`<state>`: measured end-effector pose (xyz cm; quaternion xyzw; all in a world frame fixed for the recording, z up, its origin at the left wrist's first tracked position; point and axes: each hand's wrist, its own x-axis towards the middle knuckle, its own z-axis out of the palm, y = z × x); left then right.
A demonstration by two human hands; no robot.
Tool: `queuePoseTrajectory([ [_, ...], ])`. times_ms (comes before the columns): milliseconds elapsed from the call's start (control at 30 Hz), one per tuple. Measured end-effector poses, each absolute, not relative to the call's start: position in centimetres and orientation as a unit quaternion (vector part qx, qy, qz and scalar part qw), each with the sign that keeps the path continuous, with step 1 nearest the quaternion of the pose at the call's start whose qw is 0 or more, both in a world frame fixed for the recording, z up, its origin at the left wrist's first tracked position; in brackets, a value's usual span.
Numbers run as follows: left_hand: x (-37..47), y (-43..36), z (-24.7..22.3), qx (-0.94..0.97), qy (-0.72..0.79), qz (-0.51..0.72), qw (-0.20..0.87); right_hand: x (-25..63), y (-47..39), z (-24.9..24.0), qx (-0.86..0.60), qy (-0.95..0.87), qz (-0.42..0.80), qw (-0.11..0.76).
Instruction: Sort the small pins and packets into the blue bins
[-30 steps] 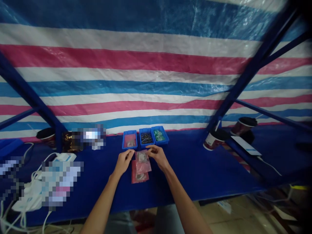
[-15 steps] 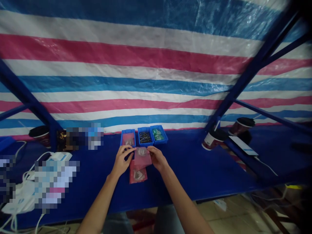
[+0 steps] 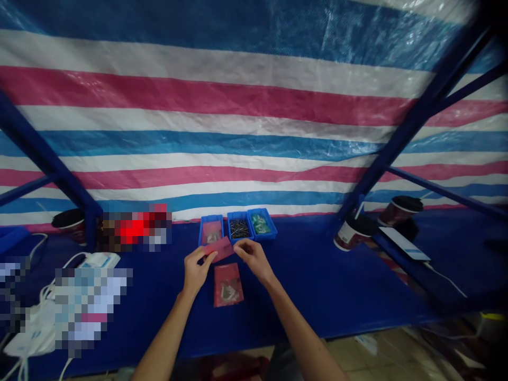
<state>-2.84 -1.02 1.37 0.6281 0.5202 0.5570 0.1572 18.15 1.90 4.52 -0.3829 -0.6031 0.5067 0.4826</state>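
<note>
Head view showed you a wide striped tarp (image 3: 246,106) hanging behind the blue table (image 3: 317,280), with the blue rack frame (image 3: 413,121) slanting down on your right. Two dark-lidded cups (image 3: 353,230) sat near that frame, well apart from your work, likely parked out of the way. A row of three small blue bins (image 3: 238,227) stood at the back of the table, just beyond your hands, close enough to reach without leaning: the middle one held dark screws, the right one something green, the left one a few pale parts. A filled pink bag (image 3: 227,284) lay flat between your forearms, seemingly set aside. You held a second pink bag (image 3: 219,248) just above the table in front of the bins. Your left hand (image 3: 195,269) pinched its near left edge, and your right hand (image 3: 252,257) pinched its right edge, probably to keep the thin film taut.
</note>
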Motion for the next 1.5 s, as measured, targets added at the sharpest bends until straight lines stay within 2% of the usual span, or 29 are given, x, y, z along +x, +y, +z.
queuePoseTrajectory([
  [167,-2.8,-0.8,1.2,0.621,0.524,0.537,0.229,17.1,2.3,4.5,-0.339,-0.639,0.519,0.455],
  [333,-2.8,-0.9,1.3,0.605,0.53,0.532,0.266,16.2,2.8,3.7,-0.367,-0.598,0.518,0.489],
  [433,-2.8,-1.0,1.2,0.601,0.524,0.535,0.28,16.1,2.8,3.9,-0.364,-0.617,0.505,0.481],
  [633,-2.7,-1.0,1.1,0.6,0.497,0.551,0.3,15.6,2.5,4.0,-0.329,-0.579,0.575,0.475],
  [867,-2.7,-0.8,1.3,0.596,0.487,0.578,0.271,15.7,2.6,3.9,-0.301,-0.586,0.615,0.434],
  [1267,-2.6,-0.7,1.0,0.612,0.495,0.544,0.29,15.4,1.8,3.6,-0.347,-0.663,0.487,0.451],
  [1367,-2.7,-0.8,1.8,0.625,0.503,0.54,0.254,15.8,2.0,3.9,-0.354,-0.658,0.476,0.464],
  [1500,-4.0,0.4,3.6,0.594,0.53,0.585,0.156,17.1,1.2,5.1,-0.355,-0.653,0.454,0.492],
])
